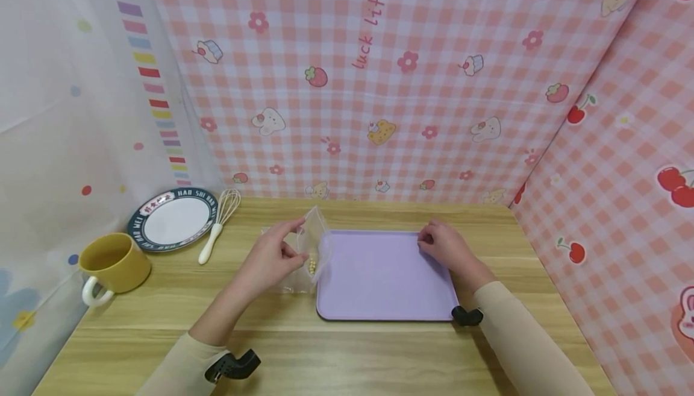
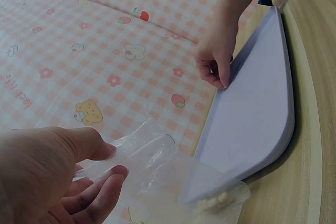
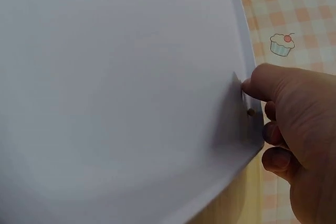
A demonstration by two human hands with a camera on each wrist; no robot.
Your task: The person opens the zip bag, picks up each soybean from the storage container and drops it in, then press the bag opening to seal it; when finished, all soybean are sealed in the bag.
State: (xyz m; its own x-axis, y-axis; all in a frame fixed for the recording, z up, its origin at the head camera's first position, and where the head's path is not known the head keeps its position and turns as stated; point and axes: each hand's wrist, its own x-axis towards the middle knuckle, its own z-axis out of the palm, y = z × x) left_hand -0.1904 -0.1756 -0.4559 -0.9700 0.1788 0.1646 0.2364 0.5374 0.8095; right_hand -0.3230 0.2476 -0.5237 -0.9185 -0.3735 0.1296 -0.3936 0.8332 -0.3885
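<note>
My left hand pinches a clear plastic bag between thumb and fingers, over the left edge of a lavender tray. Small pale-yellow pieces are gathered in the bag's low part; their exact kind is too small to tell. More clear plastic lies on the table beneath that hand; whether it is a separate bag I cannot tell. At the tray's far right corner my right hand grips the rim, thumb on the inside and fingers curled outside. Nothing lies on the visible tray surface.
On the left of the wooden table stand a yellow mug with a white handle and a dark-rimmed white plate near the wall. A whisk with a cream handle lies beside the plate. Pink checked cloth covers the back wall.
</note>
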